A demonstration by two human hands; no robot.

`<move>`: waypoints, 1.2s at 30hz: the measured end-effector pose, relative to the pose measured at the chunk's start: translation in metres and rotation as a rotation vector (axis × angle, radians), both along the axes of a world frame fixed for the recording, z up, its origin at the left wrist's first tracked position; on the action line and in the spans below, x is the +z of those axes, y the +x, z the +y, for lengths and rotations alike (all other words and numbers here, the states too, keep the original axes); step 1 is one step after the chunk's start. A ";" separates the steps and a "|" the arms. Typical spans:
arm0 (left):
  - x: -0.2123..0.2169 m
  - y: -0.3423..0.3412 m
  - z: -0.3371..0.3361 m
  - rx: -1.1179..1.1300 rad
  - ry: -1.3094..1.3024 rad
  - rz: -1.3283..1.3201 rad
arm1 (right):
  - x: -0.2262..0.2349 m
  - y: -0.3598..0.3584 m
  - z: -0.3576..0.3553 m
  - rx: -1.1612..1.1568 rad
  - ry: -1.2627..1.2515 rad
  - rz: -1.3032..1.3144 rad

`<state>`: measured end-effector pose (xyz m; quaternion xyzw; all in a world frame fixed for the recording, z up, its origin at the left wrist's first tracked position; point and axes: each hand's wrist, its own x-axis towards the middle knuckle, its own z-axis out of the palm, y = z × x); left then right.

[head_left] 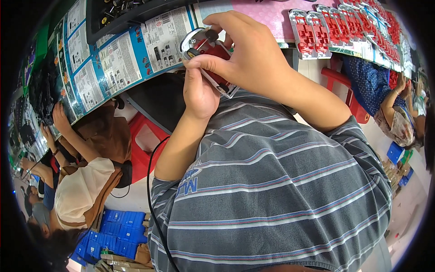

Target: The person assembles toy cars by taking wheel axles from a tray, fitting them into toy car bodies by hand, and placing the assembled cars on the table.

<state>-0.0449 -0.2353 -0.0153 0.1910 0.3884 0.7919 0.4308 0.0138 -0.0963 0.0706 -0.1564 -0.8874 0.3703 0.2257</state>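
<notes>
Close to the table's edge I hold a toy car body (218, 51) in both hands, its red underside turned up inside a white and silver shell. A wheel axle with a dark wheel (211, 35) at one end lies across the end of the car away from me. My right hand (253, 52) curves over the right side, with fingers beyond the car and the thumb pressed near the other wheel. My left hand (200, 96) grips the car from the near left side, its thumb tip meeting the right thumb. The left fingers are mostly hidden under the car.
A black tray (136, 16) with loose wheels and axles stands at the far left. Printed card sheets (120, 65) cover the table there. Rows of red and white car bodies (308, 34) line the right. Co-workers sit on both sides; a red stool (147, 145) is at left.
</notes>
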 end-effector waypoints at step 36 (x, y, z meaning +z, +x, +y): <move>0.015 -0.072 -0.033 0.118 -0.179 -0.060 | -0.010 0.066 0.066 -0.168 0.064 -0.054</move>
